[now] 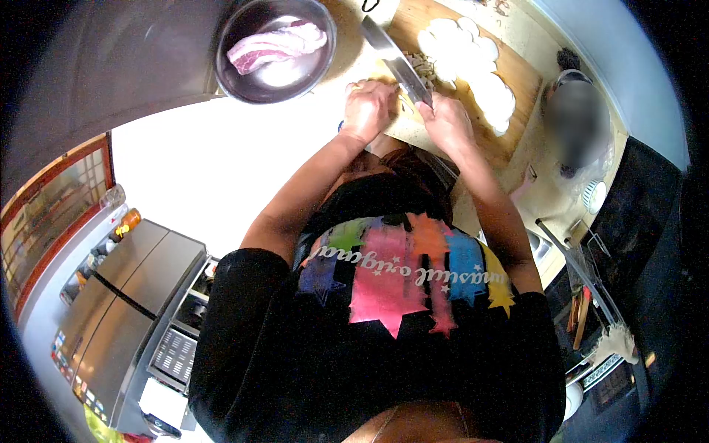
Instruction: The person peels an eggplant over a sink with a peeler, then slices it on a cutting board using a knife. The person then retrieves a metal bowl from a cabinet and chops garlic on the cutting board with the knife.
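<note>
My right hand (447,122) grips the handle end of a kitchen knife (395,63). Its broad blade slants away to the upper left, over the edge of a wooden cutting board (521,74). Beside the blade, my left hand (369,107) rests with curled fingers; what lies under them is mostly hidden. Pale chopped strips (422,69) lie just right of the blade. Overlapping white round slices (480,66), washed out by glare, spread across the board further right.
A dark metal bowl (240,22) holding a slab of raw meat (277,48) stands upper left. A blurred dark object (576,122) and a striped cup (594,196) sit right of the board. A rack (583,273) with utensils is lower right; a steel refrigerator (122,310) is lower left.
</note>
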A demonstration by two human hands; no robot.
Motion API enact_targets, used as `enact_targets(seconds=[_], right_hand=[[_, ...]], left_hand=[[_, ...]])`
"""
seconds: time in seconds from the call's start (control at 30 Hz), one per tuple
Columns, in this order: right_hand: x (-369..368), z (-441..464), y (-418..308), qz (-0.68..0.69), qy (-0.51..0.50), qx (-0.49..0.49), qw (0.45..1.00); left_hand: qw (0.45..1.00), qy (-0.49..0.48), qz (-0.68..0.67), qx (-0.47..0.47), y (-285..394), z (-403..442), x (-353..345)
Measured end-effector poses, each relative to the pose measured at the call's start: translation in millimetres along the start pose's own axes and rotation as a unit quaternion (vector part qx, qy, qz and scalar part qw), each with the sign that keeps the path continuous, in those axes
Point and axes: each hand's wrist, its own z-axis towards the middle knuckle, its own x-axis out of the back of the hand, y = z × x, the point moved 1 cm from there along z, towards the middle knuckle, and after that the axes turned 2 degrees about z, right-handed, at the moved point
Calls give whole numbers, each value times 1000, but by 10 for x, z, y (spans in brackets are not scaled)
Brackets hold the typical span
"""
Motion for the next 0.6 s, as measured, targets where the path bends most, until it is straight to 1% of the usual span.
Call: enact_targets(seconds=[0.07, 0.1, 0.2, 0.27, 0.33, 0.4, 0.43, 0.47, 0.5, 0.53, 0.57, 0.6], right_hand=[[-5, -43, -14, -17, -1, 17, 1000], [-15, -52, -7, -33, -3, 34, 999], [-144, 55, 87, -44, -3, 29, 999], [-176, 86, 129, -22, 4, 36, 999], [-168, 90, 199, -1, 21, 43, 999], [-156, -40, 352, 11, 102, 38, 994], [-86, -147, 371, 80, 156, 50, 983], [-212, -80, 667, 72, 169, 21, 983], [-124, -147, 667, 108, 197, 7, 974], [-10, -205, 648, 143, 226, -5, 964], [49, -223, 700, 162, 250, 0, 955], [103, -220, 754, 211, 255, 20, 944]], left_hand=[[1000, -15, 1, -6, 38, 72, -26], [1000, -8, -17, -9, 47, 85, -42], [999, 20, -50, -7, 15, 75, -142], [999, -5, -47, -15, -39, 52, -182], [999, -3, -37, -29, 25, 67, -98], [999, -4, -10, -51, 161, 84, 8], [998, -21, -15, -61, 226, 145, 34], [997, -38, -21, -70, 299, 180, 22], [994, -40, -49, -89, 324, 240, -70], [991, -89, -30, -96, 422, 348, -75], [990, -76, -2, -118, 508, 433, -150], [988, -63, 26, -138, 581, 509, -227]])
